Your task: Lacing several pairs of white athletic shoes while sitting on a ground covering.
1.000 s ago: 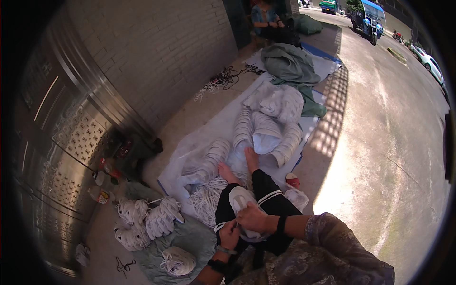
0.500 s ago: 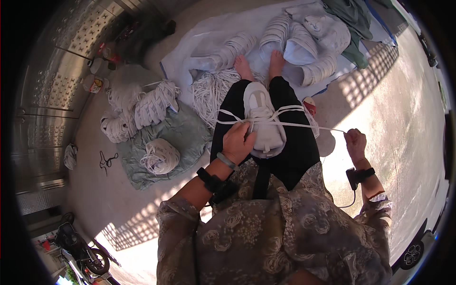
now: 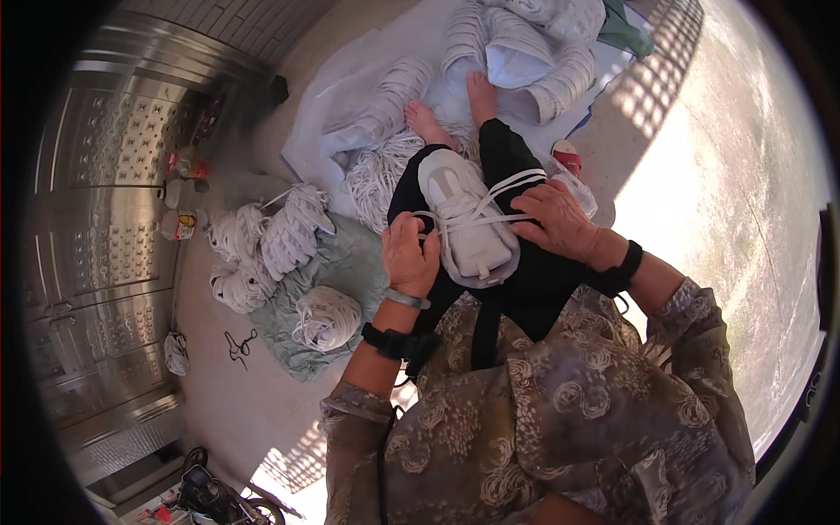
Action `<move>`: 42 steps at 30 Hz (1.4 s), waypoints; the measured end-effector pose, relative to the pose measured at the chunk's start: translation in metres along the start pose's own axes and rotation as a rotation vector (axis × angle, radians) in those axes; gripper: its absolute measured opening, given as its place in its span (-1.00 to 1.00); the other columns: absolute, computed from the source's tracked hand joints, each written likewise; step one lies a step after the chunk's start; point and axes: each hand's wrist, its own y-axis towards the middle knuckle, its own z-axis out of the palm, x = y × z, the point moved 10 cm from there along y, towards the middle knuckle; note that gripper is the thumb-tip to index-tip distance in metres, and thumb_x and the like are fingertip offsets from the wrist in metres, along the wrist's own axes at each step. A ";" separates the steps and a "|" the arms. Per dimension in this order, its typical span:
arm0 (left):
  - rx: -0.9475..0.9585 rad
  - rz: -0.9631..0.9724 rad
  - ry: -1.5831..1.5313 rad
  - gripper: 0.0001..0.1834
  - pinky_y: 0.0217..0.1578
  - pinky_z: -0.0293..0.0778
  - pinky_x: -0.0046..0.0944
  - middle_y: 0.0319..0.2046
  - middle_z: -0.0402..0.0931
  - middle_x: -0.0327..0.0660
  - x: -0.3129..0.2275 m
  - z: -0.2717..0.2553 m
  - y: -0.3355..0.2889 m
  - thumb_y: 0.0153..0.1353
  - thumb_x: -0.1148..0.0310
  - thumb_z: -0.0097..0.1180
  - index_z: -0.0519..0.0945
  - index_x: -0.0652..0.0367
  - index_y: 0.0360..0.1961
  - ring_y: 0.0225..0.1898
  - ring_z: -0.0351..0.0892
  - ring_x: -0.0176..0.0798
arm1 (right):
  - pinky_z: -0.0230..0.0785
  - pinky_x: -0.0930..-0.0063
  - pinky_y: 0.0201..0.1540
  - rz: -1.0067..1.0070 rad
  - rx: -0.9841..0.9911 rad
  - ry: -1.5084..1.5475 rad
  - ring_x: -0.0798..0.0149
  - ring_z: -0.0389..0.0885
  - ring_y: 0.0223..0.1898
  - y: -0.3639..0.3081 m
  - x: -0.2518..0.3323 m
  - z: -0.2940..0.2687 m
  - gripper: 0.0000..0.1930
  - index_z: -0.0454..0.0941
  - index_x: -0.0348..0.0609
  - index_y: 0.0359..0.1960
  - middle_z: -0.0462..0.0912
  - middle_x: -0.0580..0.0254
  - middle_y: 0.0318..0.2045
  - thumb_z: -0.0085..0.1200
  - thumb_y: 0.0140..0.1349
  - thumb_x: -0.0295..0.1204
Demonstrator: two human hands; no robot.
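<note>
A white shoe upper (image 3: 468, 223) lies on my lap across my black-trousered legs, wrapped by white cord (image 3: 490, 203). My left hand (image 3: 409, 255) grips the cord at the piece's left side. Over on the other edge, my right hand (image 3: 555, 219) pinches the cord where the strands cross. Both wrists wear black bands. My bare feet (image 3: 455, 107) rest on a white sheet beyond the knees.
Bundles of white uppers (image 3: 267, 241) and a round coil (image 3: 326, 317) lie on a green cloth (image 3: 350, 262) to my left. More bundles (image 3: 534, 52) sit on the white sheet (image 3: 332, 131) ahead. A metal door (image 3: 105, 219), small bottles (image 3: 179, 223) and black scissors (image 3: 236, 343) are at left.
My right hand came in from far out on the right, where it pulled the cord taut, onto the piece. My view tipped down toward my lap.
</note>
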 end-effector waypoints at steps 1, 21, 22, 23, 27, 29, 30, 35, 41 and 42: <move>-0.027 0.045 0.023 -0.71 -0.20 0.30 -0.08 -0.23 0.42 -0.05 -0.001 -0.001 0.003 -0.05 0.44 0.10 0.43 0.22 -0.23 -0.23 0.39 0.04 | 0.16 0.22 -0.07 -0.035 0.049 0.018 0.09 0.47 -0.26 0.005 0.011 0.008 -0.70 0.43 -0.16 -0.23 0.51 0.14 -0.38 0.04 0.07 -0.24; -0.003 -0.081 0.211 -0.94 -0.42 0.36 -0.11 -0.54 0.44 -0.04 0.031 -0.022 0.011 0.07 0.46 0.00 0.45 0.18 -0.41 -0.48 0.46 0.04 | 0.30 0.25 -0.37 0.023 -0.049 0.131 0.10 0.50 -0.48 0.012 0.011 0.004 -0.85 0.41 -0.10 -0.54 0.45 0.20 -0.58 -0.02 0.07 -0.32; -0.082 -0.121 0.111 -0.93 -0.41 0.37 -0.16 -0.53 0.47 -0.08 0.032 -0.032 0.007 0.07 0.47 0.01 0.47 0.20 -0.39 -0.47 0.48 -0.03 | 0.30 0.25 -0.37 0.013 -0.046 0.135 0.10 0.50 -0.48 0.012 0.013 0.004 -0.85 0.41 -0.10 -0.54 0.45 0.20 -0.58 -0.02 0.07 -0.32; -0.159 -0.165 0.010 -0.92 -0.41 0.39 -0.20 -0.52 0.49 -0.11 0.034 -0.041 0.005 0.08 0.48 0.02 0.49 0.23 -0.38 -0.47 0.50 -0.10 | 0.31 0.26 -0.44 -0.020 -0.025 0.072 0.11 0.51 -0.51 0.012 0.017 0.005 -0.87 0.40 -0.09 -0.55 0.45 0.22 -0.61 -0.02 0.04 -0.35; -0.060 -0.333 -0.414 -0.93 -0.34 0.41 -0.30 -0.48 0.54 -0.15 0.031 -0.029 0.001 0.08 0.50 0.06 0.52 0.27 -0.41 -0.44 0.53 -0.26 | 0.33 0.29 -0.56 -0.126 -0.035 -0.068 0.13 0.52 -0.58 0.008 0.025 -0.002 -0.94 0.41 -0.08 -0.57 0.45 0.25 -0.67 0.00 -0.05 -0.42; 0.012 -0.530 -1.051 -0.92 -0.27 0.42 -0.32 -0.46 0.56 -0.14 0.030 -0.009 -0.004 0.08 0.50 0.05 0.54 0.30 -0.44 -0.40 0.52 -0.33 | 0.33 0.29 -0.55 -0.120 -0.006 -0.060 0.14 0.52 -0.58 0.006 0.023 -0.001 -0.95 0.41 -0.07 -0.57 0.44 0.25 -0.68 0.00 -0.08 -0.43; 0.129 -0.586 -1.245 -0.87 -0.22 0.42 -0.33 -0.45 0.56 -0.07 0.025 -0.004 -0.001 0.07 0.49 0.00 0.55 0.33 -0.46 -0.39 0.53 -0.29 | 0.34 0.29 -0.54 -0.105 0.000 -0.059 0.14 0.52 -0.57 0.006 0.021 -0.001 -0.95 0.41 -0.07 -0.57 0.43 0.25 -0.69 0.00 -0.11 -0.44; 0.372 -0.516 -1.289 -0.70 -0.07 0.39 -0.12 -0.46 0.54 -0.01 0.010 -0.006 0.008 0.08 0.37 -0.11 0.35 0.20 -0.77 -0.38 0.53 -0.12 | 0.32 0.29 -0.55 -0.109 -0.029 -0.049 0.14 0.50 -0.59 0.006 0.025 -0.003 -0.96 0.40 -0.08 -0.57 0.42 0.26 -0.70 -0.01 -0.09 -0.45; 0.291 -0.648 -1.180 -0.74 -0.03 0.28 -0.24 -0.21 0.50 0.00 0.038 0.002 -0.002 0.08 0.37 -0.04 0.43 0.20 -0.71 -0.20 0.46 -0.25 | 0.29 0.30 -0.54 -0.086 -0.119 -0.120 0.12 0.45 -0.61 -0.008 0.007 -0.034 -0.95 0.42 -0.09 -0.53 0.41 0.25 -0.69 0.00 -0.06 -0.52; 0.338 -0.613 -1.140 -0.80 -0.03 0.25 -0.28 -0.15 0.46 -0.04 0.035 0.009 -0.003 0.05 0.39 0.03 0.45 0.20 -0.67 -0.13 0.41 -0.29 | 0.28 0.30 -0.53 -0.034 -0.126 -0.200 0.12 0.44 -0.61 -0.015 -0.005 -0.043 -0.93 0.44 -0.10 -0.50 0.41 0.23 -0.69 0.01 -0.06 -0.54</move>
